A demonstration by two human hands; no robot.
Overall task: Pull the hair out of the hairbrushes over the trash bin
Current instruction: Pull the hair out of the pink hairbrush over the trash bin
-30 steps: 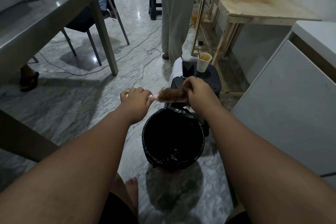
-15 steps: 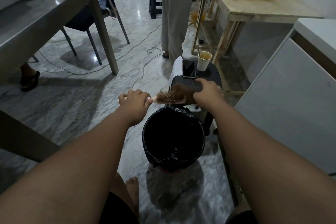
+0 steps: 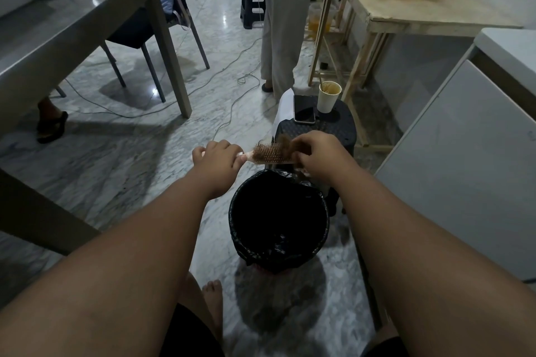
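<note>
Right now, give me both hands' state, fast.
Left hand: closed on the hairbrush handle.
Right hand: pinching the hair clump.

My right hand [image 3: 316, 158] covers the brush's [image 3: 268, 153] far end; my left hand [image 3: 216, 158] hides its handle. The bin's [image 3: 280, 222] inside is too dark to read.

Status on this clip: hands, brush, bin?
Left hand grips pale wooden hairbrush by handle. Right hand pinches brown hair clump at brush tip. Black-lined round trash bin just below, nothing in the way.
</note>
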